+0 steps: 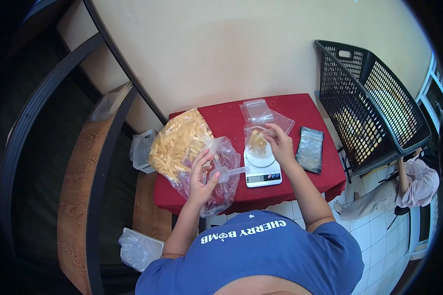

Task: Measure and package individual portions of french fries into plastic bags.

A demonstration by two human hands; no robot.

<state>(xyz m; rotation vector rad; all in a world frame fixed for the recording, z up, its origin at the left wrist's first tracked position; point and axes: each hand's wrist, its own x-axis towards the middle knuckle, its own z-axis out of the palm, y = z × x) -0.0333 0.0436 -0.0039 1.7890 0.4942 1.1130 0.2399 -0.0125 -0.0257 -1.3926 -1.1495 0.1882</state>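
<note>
My right hand (280, 144) pinches the upper edge of a small clear plastic bag (257, 142) with some yellowish snack pieces in it, over the round plate of a white digital kitchen scale (263, 177). At the mouth of a large clear bag of pale yellow snack sticks (175, 142) is my left hand (202, 177), fingers apart. A translucent plastic scoop (227, 174) lies beside its fingers, its handle pointing towards the scale; whether the hand grips it I cannot tell. Several empty clear bags (258, 110) lie behind the scale.
A red-covered table (295, 107) stands against the wall. Right of the scale lies a stack of packaging bags (310, 149). A black mesh crate (365, 99) with packed contents stands at the right, a person (409, 180) beyond it. Left are a white basket (142, 151) and wooden shelving (81, 177).
</note>
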